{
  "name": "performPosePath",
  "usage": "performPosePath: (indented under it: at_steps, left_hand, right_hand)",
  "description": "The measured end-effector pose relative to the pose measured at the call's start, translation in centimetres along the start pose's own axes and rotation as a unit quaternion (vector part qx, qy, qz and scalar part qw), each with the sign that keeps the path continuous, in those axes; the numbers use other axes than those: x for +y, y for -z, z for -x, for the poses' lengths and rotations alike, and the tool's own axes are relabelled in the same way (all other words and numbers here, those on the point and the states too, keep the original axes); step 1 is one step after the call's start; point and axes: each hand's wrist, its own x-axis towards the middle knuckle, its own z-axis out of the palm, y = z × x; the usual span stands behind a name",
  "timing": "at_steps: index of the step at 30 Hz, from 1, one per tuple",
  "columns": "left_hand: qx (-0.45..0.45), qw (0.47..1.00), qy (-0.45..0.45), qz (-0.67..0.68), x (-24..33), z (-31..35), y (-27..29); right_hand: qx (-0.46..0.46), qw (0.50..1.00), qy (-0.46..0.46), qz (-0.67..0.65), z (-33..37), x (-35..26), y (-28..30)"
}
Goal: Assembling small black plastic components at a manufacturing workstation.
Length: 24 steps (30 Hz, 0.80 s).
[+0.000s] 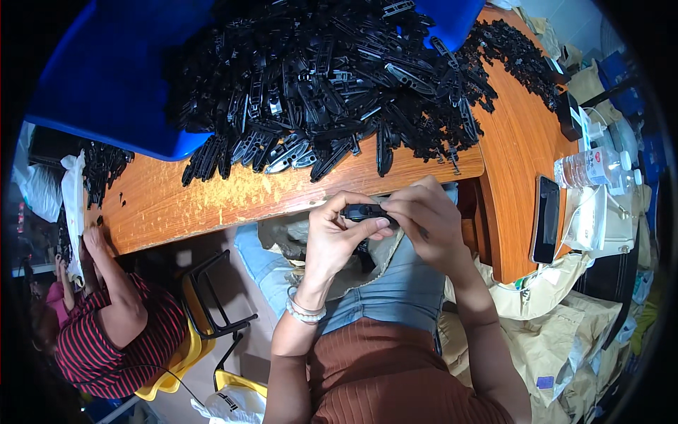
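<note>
Between my two hands, just off the table's front edge, is a small black plastic part (362, 211), long and narrow. My left hand (337, 230) pinches it with thumb and fingers. At its right end the fingertips of my right hand (424, 215) are pressed together; whether they grip the part itself or a smaller piece is hidden. Under my hands an open bag (339, 283) lies on my lap, with dark pieces inside. Ahead, a large heap of similar black plastic parts (304, 92) covers the wooden table (247, 194).
Blue bins (106, 85) stand on the table by the heap. Smaller black pieces (508, 56) lie to the right. A phone (546, 219) and plastic bottles (593, 168) rest at the right edge. Paper sacks (537, 339) are beside me. At left sits a person in a striped top (120, 339).
</note>
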Motion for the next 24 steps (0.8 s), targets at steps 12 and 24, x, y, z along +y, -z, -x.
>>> performPosePath:
  at_steps: [12, 24]
  left_hand:
    - [-0.022, 0.996, 0.016, -0.082, -0.3, 0.9, 0.4]
    - [0.023, 0.856, -0.215, -0.47, -0.2, -4.2, -0.4]
  right_hand:
    - [-0.069, 0.938, -0.282, -0.19, 2.5, -0.2, -0.1]
    - [0.16, 0.963, -0.216, 0.04, 4.4, 2.9, 0.2]
